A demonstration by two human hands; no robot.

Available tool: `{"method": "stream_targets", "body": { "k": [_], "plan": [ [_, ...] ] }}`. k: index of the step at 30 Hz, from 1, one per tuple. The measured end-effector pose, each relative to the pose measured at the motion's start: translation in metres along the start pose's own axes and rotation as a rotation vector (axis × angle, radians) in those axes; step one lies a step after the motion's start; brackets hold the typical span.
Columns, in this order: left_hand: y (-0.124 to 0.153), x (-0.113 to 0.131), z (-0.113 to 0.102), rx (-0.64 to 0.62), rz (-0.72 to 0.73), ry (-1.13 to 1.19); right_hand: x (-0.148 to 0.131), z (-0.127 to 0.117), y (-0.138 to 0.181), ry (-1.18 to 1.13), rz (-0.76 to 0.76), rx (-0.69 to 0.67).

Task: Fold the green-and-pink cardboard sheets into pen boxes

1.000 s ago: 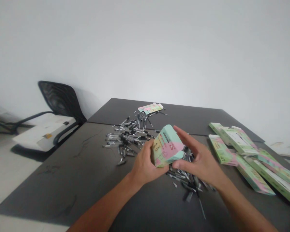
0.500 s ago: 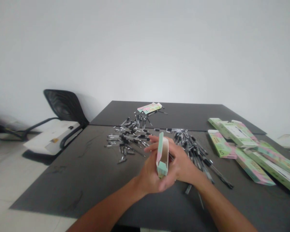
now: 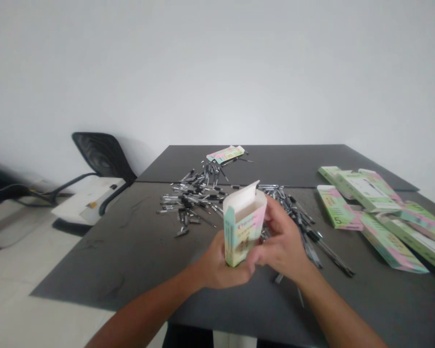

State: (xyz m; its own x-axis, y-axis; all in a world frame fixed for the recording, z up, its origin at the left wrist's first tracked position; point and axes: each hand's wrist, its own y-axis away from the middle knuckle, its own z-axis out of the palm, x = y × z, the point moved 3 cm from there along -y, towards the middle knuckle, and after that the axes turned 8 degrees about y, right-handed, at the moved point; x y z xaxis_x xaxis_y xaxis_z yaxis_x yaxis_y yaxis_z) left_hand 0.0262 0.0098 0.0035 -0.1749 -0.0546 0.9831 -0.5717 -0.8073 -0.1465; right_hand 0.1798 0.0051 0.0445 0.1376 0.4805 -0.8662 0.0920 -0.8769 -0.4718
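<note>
In the head view, I see one carton (image 3: 244, 237) held over the table (image 3: 137, 261), squarely between both hands, long axis near upright with a slight lean, open end and raised flap on top. The left hand (image 3: 222, 268) cups its base and lower left side; the right hand (image 3: 280, 244) grips its right side, thumb toward the wearer. Both touch it, so neither is nearer.

By my count: two flat cartons (image 3: 226, 154) overlap at the far end; about seven boxes (image 3: 366, 193) lie at right, some partly hidden. Pens make two heaps, a left heap (image 3: 193, 199) and a right heap (image 3: 314, 236), too tangled to count.
</note>
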Motion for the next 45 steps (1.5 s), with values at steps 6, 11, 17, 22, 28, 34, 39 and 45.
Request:
{"method": "stream_targets", "body": {
  "k": [6, 11, 17, 22, 28, 34, 39, 45],
  "plan": [
    [-0.005, -0.017, -0.001, -0.426, -0.177, 0.535, -0.022, -0.02, -0.003, 0.078, -0.074, 0.408],
    [-0.005, -0.023, -0.001, -0.541, -0.313, 0.681, -0.026, -0.026, -0.004, 0.149, -0.106, 0.415],
    [-0.004, -0.013, 0.003, -0.495, -0.337, 0.65, -0.02, -0.022, -0.002, 0.204, -0.035, 0.322],
    [-0.013, -0.009, -0.007, -0.132, -0.197, 0.59, -0.01, -0.023, -0.005, 0.23, 0.037, 0.395],
    [-0.015, 0.004, -0.01, 0.031, -0.204, 0.586, -0.009, -0.009, -0.003, 0.175, 0.062, 0.343],
    [-0.01, 0.004, 0.004, -0.22, -0.325, 0.683, -0.005, -0.002, -0.005, 0.077, 0.174, 0.355],
    [-0.004, 0.001, 0.014, -0.405, -0.427, 0.829, 0.007, -0.001, -0.01, -0.052, 0.309, 0.282],
    [-0.01, 0.003, 0.005, -0.433, -0.498, 0.9, 0.015, 0.01, -0.009, -0.239, 0.386, 0.174]
  ]
}}
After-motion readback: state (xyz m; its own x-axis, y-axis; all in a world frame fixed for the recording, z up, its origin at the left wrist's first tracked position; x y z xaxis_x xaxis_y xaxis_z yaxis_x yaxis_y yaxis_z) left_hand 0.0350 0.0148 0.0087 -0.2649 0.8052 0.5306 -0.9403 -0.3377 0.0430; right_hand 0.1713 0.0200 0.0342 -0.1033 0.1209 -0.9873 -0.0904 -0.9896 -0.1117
